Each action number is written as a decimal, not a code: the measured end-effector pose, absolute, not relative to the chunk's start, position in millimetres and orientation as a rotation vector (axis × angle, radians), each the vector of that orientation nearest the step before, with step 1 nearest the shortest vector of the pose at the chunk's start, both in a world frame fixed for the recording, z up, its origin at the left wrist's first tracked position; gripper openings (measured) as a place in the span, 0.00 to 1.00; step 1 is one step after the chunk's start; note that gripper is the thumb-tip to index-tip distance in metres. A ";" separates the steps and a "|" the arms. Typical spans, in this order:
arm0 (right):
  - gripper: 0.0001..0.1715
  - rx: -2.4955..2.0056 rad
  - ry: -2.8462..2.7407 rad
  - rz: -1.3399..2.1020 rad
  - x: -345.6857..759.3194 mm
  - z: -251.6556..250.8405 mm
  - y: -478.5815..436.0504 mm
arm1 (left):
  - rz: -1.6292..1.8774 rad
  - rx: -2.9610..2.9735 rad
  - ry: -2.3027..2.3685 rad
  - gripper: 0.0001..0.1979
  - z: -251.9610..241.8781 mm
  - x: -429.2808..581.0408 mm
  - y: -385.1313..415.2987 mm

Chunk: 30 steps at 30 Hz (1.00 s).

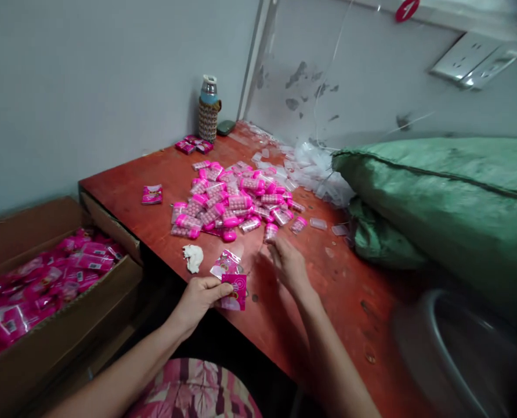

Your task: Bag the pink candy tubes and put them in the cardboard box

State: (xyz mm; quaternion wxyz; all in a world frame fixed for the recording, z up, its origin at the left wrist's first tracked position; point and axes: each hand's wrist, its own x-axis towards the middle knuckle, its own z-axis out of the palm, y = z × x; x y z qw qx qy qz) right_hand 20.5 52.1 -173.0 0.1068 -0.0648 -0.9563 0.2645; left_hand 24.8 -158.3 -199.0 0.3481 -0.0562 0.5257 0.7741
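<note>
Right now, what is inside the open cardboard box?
Glossy pink packets, some with barcodes, are heaped inside the cardboard box; whatever lies beneath the top layer is covered.

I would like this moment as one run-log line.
left hand: holds pink packet | right hand: at small bottle, grip unclear | table: bottle pile | carton: pink packages

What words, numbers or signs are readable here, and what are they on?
"1", probably, tilted and soft: on the round red sign.
Pink packet in the left hand: print too small to read.
Packets in the cardboard box: print too blurred to read.
Lone packet on the red table: too small to read.
</note>
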 end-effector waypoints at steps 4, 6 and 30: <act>0.22 -0.630 -2.964 0.359 -10.6 -173.1 76.1 | 2.023 -0.184 1.446 0.12 -198.3 28.5 -155.6; 0.29 -0.799 -3.005 0.243 -20.6 -177.3 75.8 | 2.032 -0.228 1.424 0.11 -198.6 27.8 -154.9; 0.17 -0.552 -3.053 0.207 67.6 -196.9 42.1 | 2.385 -0.701 0.910 0.02 -187.4 -3.2 -144.0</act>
